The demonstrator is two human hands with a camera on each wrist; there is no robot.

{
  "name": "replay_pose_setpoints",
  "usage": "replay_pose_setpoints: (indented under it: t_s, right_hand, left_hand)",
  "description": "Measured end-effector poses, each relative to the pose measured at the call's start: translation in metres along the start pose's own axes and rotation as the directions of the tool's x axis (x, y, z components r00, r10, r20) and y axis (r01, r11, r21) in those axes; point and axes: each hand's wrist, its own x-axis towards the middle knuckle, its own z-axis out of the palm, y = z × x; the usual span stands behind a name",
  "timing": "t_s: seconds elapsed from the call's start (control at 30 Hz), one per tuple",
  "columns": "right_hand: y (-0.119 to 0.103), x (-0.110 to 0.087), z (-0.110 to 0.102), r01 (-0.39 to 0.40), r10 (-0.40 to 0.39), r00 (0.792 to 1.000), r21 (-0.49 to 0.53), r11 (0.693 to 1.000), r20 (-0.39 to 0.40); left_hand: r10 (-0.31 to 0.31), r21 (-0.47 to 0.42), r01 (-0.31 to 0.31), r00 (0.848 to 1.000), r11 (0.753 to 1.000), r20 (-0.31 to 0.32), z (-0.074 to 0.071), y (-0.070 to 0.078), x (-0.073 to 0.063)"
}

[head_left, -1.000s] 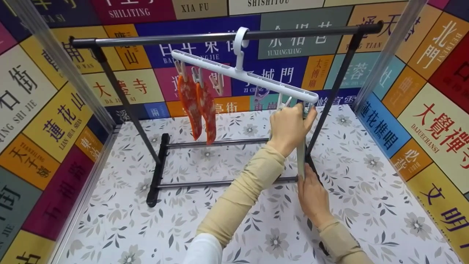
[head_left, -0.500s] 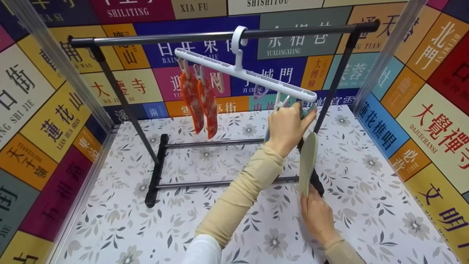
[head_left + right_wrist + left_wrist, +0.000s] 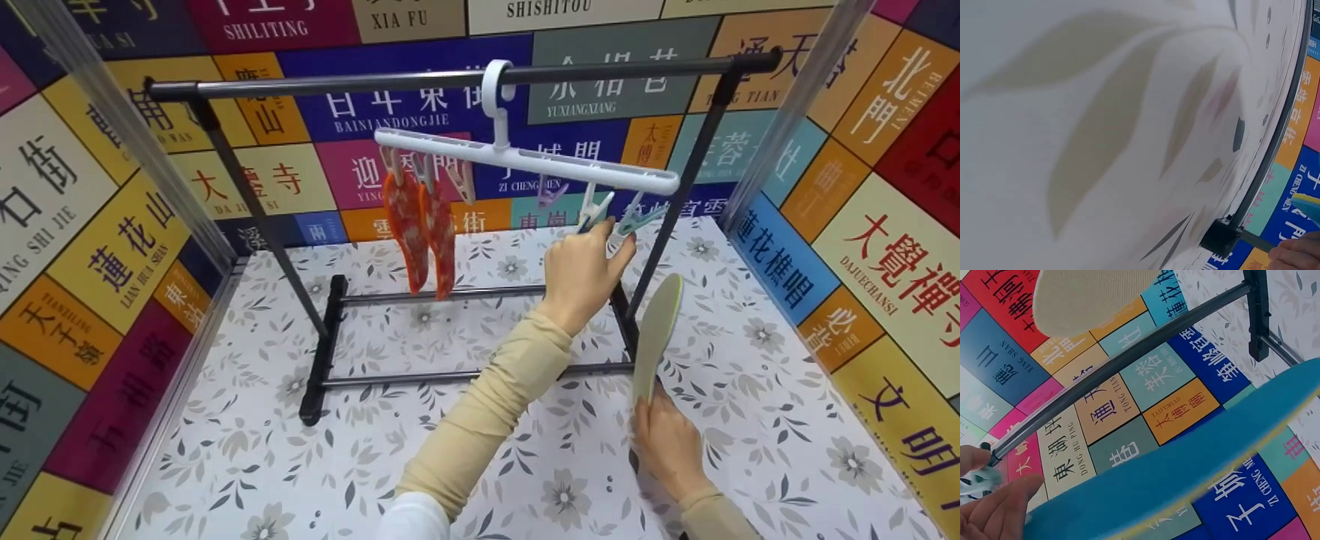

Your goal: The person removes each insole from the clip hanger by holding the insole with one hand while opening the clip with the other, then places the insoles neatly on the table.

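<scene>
Under hanger (image 3: 501, 154), left hand (image 3: 579, 271) at teal clip (image 3: 637, 220), grip unclear; right hand (image 3: 671, 441) pinches insole (image 3: 657, 335) low, leaving top free.

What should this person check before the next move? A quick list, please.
1. Hanger hooked on the rail: ok.
2. Both orange pieces hanging from clips: ok.
3. Beige insole gripped by the right hand: ok.
4. Beige insole fastened in the green clip: not ok, they are apart.
5. Blue insole clipped securely: cannot tell; the left hand mostly hides it in the head view.
</scene>
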Motion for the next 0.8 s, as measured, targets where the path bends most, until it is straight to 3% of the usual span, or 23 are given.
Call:
replay_pose_setpoints:
  t_s: [0.3, 0.53, 0.8]
  right_hand:
    - [0.011, -0.001, -0.004, -0.051, 0.051, 0.997, 0.002, 0.999, 0.052]
    - [0.018, 0.0, -0.006, -0.048, 0.048, 0.998, -0.002, 0.999, 0.03]
    - [0.023, 0.006, -0.012, -0.074, 0.074, 0.997, -0.003, 0.997, 0.029]
  left_hand:
    - [0.044, -0.098, -0.046, 0.999, 0.994, -0.021, -0.007, -0.008, -0.019]
    - [0.102, -0.185, -0.122, 0.988, 0.975, -0.114, -0.015, -0.018, -0.039]
    - [0.05, -0.255, -0.089, 0.987, 0.963, -0.155, -0.028, -0.036, -0.061]
